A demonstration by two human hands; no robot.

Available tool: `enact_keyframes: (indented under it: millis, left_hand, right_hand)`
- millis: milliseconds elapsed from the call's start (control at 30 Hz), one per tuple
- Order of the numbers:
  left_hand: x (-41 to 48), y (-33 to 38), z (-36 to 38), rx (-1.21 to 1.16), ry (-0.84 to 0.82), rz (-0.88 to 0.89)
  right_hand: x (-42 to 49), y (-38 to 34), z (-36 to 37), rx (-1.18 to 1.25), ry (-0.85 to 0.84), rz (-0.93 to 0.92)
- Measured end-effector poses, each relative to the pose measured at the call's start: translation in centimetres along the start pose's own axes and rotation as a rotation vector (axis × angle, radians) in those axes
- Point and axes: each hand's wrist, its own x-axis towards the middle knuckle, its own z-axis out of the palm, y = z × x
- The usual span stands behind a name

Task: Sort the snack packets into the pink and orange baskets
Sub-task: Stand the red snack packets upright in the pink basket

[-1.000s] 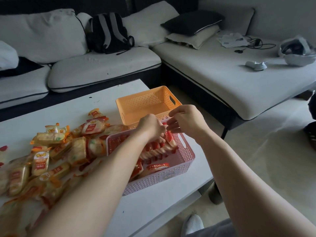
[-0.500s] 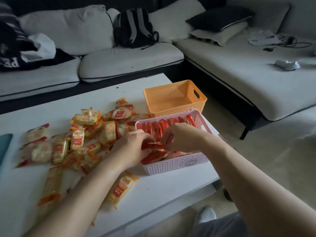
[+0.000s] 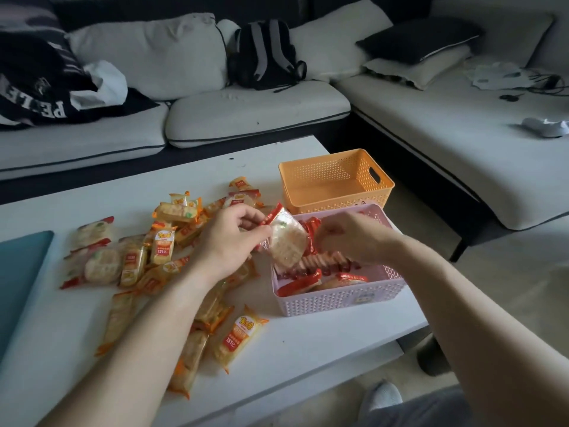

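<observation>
packet (image 3: 288, 245) pinched, right hand (image 3: 354, 238) blurred, perhaps empty

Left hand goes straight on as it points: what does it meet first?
Probably the red packets standing in the pink basket; the left hand points right at them. The right hand is close behind, depth unclear.

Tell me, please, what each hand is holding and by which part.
The left hand pinches a red-edged cracker packet by its red end seal. The right hand is over the pink basket; its hold cannot be told.
</observation>
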Motion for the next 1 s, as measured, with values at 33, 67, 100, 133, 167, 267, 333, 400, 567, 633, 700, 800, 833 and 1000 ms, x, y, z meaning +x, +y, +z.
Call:
enact_keyframes:
  millis: [33, 67, 100, 133, 167, 267, 333, 400, 567, 633, 700, 800, 833, 1000]
  left_hand:
    - [-0.2, 0.2, -0.4, -0.019, 0.005, -0.007]
    - [-0.3, 0.3, -0.7, -0.026, 0.012, -0.009]
    - [-0.4, 0.5, -1.0, -0.030, 0.024, -0.010]
    - [-0.4, 0.5, -1.2, -0.040, 0.039, -0.011]
    - [-0.4, 0.5, -1.4, -0.061, 0.054, -0.017]
    - [-0.3, 0.5, -1.6, -0.133, 0.068, -0.040]
    - [-0.3, 0.5, -1.5, -0.127, 0.057, -0.029]
    - [-0.3, 0.4, -1.5, -0.119, 0.042, -0.008]
    - [0.4, 0.3, -1.3, -0.051, -0.095, 0.061]
    - [0.6, 0.2, -0.9, -0.006, -0.166, 0.074]
    - [0.7, 0.2, -0.6, 0.052, -0.226, 0.084]
    - [0.5, 0.9, -0.3, 0.098, -0.315, 0.116]
    - [0.5, 1.1, -0.2, 0.118, -0.335, 0.129]
    - [0.9, 1.7, 0.5, 0.425, -0.378, 0.285]
  right_hand:
    - [0.0, -0.1, 1.0, -0.050, -0.105, -0.025]
    - [0.1, -0.2, 2.0, -0.099, -0.180, -0.046]
    - [0.3, -0.3, 3.0, -0.150, -0.221, -0.058]
    - [0.5, -0.2, 3.9, -0.198, -0.244, -0.058]
    - [0.6, -0.2, 4.7, -0.247, -0.263, -0.051]
    - [0.6, 0.1, 5.3, -0.344, -0.277, -0.033]
    - [0.4, 0.4, 4.2, -0.316, -0.259, -0.005]
    - [0.1, 0.9, 2.2, -0.321, -0.186, 0.024]
    - [-0.9, 3.1, -0.1, -0.503, -0.230, 0.163]
    - [-0.7, 3.4, -0.2, -0.571, -0.239, 0.204]
    - [-0.3, 3.4, -0.9, -0.598, -0.049, 0.201]
    - [0.0, 2.9, -1.2, -0.385, 0.210, 0.090]
    - [-0.1, 2.3, -1.0, -0.270, 0.202, 0.050]
    - [0.2, 1.4, 1.1, -0.222, 0.029, -0.023]
